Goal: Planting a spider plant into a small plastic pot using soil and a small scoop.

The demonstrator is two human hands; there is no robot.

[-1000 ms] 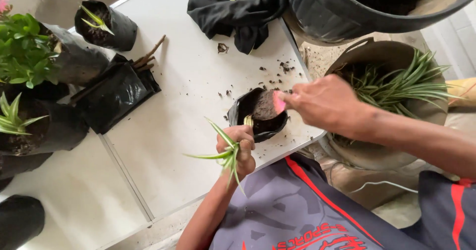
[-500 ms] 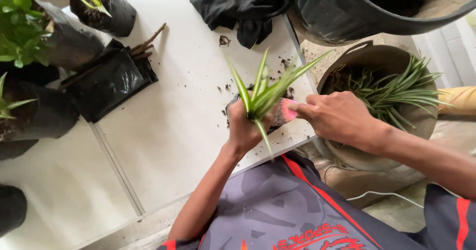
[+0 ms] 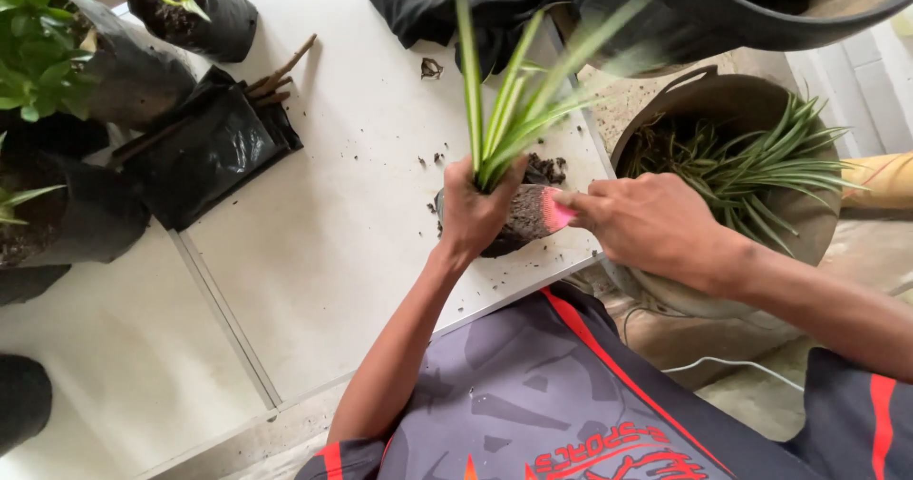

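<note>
Head view shows your left hand (image 3: 473,212) closed around the plant (image 3: 514,99) base, leaves pointing away from you, above the bag (image 3: 521,221) on the worktop (image 3: 361,204), right hand (image 3: 647,223) pinching a pink tool (image 3: 555,212) beside it.

Plastic, soil and cloth on a smooth surface

The grow bags (image 3: 204,142) were glossy, crinkled black plastic; the white table (image 3: 323,242) looked smooth and matt, strewn with crumbly soil (image 3: 547,168); the dark cloth (image 3: 456,4) was soft and matt.

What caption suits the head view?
Left hand holds a striped-leaf plantlet over a small soil-filled black bag; right hand presses soil.
</note>
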